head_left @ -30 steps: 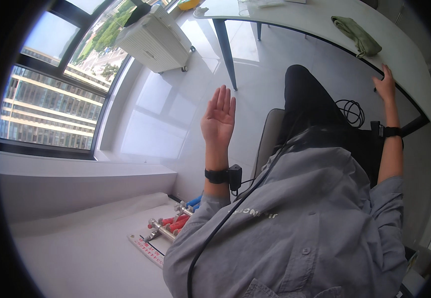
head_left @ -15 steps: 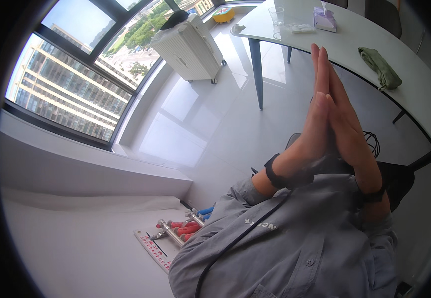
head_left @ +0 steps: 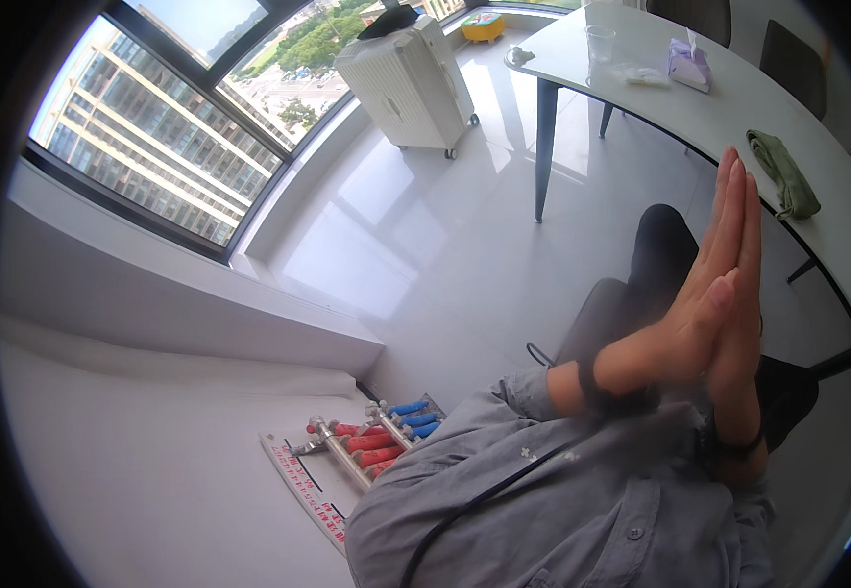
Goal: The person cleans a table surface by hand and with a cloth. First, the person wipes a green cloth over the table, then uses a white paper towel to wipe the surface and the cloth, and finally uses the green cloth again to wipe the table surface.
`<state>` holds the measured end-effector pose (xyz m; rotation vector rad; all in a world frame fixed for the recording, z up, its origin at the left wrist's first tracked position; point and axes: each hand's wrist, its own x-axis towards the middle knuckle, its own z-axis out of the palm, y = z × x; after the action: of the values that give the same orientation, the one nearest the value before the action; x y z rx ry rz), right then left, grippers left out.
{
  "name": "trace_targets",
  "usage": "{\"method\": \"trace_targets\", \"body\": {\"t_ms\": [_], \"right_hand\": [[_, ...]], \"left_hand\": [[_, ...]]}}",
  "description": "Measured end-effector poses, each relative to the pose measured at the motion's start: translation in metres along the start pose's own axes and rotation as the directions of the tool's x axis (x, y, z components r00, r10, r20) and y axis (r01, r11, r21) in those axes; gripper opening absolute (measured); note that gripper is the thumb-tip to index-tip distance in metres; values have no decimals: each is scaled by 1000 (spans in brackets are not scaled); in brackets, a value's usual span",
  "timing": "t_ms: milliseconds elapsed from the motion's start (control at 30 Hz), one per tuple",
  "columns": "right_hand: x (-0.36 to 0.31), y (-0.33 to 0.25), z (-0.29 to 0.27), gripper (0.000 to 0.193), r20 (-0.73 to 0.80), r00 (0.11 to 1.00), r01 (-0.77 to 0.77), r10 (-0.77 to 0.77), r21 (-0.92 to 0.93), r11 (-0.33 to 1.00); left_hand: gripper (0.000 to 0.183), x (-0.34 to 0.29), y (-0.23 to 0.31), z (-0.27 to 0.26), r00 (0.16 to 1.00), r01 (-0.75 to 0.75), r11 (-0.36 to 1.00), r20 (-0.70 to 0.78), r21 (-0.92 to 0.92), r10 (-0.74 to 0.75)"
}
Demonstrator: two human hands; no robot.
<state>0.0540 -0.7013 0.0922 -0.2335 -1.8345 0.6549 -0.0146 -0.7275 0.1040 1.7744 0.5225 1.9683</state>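
Note:
My left hand [head_left: 688, 321] and my right hand [head_left: 742, 333] are raised in front of me with the palms against each other. The fingers of both are stretched out straight and point up and away. Neither hand holds anything. The left hand covers part of the right one. A dark band sits around each wrist. Beyond the fingertips lies a folded green cloth [head_left: 786, 176] on the white table [head_left: 729, 116], apart from my hands in the picture.
On the table stand a purple tissue box [head_left: 690, 73] and a clear cup [head_left: 600, 45]. Farther left, a white suitcase [head_left: 408, 90] stands by the windows. Red and blue pipes [head_left: 371, 443] are fixed to a board at lower left. Dark chairs [head_left: 794, 71] stand behind the table.
My joined hands have moved right and lower in the picture, still palm to palm. The whole view has shifted, and a dark-clothed leg now shows beside them.

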Motion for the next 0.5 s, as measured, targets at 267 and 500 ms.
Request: {"method": "trace_targets", "body": {"t_ms": [267,500], "right_hand": [[-16,-11,-17,69,260,913,-337,314,44,941],[-7,13,-7,74,20,999,-43,41,105,994]], "left_hand": [[87,2,-5,-13,998,0,1000,-60,27,2],[83,0,-4,-1,995,-89,995,51,44,86]]}}
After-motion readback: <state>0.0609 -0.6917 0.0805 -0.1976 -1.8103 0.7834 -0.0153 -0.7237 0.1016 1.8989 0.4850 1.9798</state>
